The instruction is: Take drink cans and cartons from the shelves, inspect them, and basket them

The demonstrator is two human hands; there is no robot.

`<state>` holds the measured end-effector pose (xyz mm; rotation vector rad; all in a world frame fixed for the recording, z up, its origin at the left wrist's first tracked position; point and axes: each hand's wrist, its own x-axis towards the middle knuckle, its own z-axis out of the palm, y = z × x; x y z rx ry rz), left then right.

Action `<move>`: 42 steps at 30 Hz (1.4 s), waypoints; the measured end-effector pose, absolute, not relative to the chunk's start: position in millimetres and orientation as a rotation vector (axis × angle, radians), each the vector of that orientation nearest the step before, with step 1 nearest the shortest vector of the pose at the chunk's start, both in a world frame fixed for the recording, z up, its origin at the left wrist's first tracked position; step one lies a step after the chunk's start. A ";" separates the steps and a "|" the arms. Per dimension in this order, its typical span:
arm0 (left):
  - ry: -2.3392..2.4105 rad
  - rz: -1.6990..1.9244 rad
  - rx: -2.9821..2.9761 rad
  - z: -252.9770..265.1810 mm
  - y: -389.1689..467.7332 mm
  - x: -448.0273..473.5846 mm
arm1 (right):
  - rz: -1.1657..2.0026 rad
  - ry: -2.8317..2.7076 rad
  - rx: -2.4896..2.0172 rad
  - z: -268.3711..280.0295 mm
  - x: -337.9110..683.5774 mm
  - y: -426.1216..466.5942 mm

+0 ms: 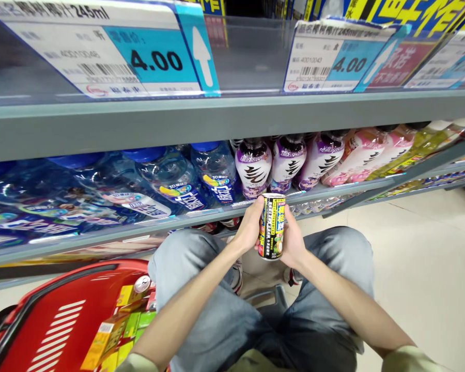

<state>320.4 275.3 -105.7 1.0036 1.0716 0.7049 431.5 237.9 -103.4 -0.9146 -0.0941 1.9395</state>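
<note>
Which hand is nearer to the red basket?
Left. The left hand holds the can on the side toward the red basket; the right hand holds the far side.

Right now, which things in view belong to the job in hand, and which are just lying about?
In the job:
- black can, held by left hand and right hand
- red basket of cartons, probably

Just around:
- blue-capped bottles
- purple-labelled bottles
- price tags

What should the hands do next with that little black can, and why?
Perhaps move the can left and down toward the red basket: the left hand and right hand hold it between them, and the basket holds small boxes and another can.
</note>
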 end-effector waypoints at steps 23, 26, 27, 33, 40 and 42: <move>0.883 0.856 0.926 -116.2 277.9 320.4 | 2.017 -0.505 -0.694 -113.7 436.1 237.4; 0.903 0.792 0.913 -114.7 276.7 320.7 | 2.005 -0.481 -0.672 -113.4 434.3 238.7; 0.924 0.759 0.910 -113.1 276.2 320.8 | 2.007 -0.471 -0.663 -113.4 433.4 238.9; 1.021 0.655 0.905 -102.4 274.5 321.6 | 2.024 -0.428 -0.654 -116.3 431.7 238.0; 1.070 0.613 0.936 -101.5 274.4 321.7 | 1.983 -0.346 -0.686 -113.0 431.5 238.2; 1.073 0.606 0.938 -101.2 274.4 321.7 | 1.977 -0.317 -0.703 -111.4 431.5 238.2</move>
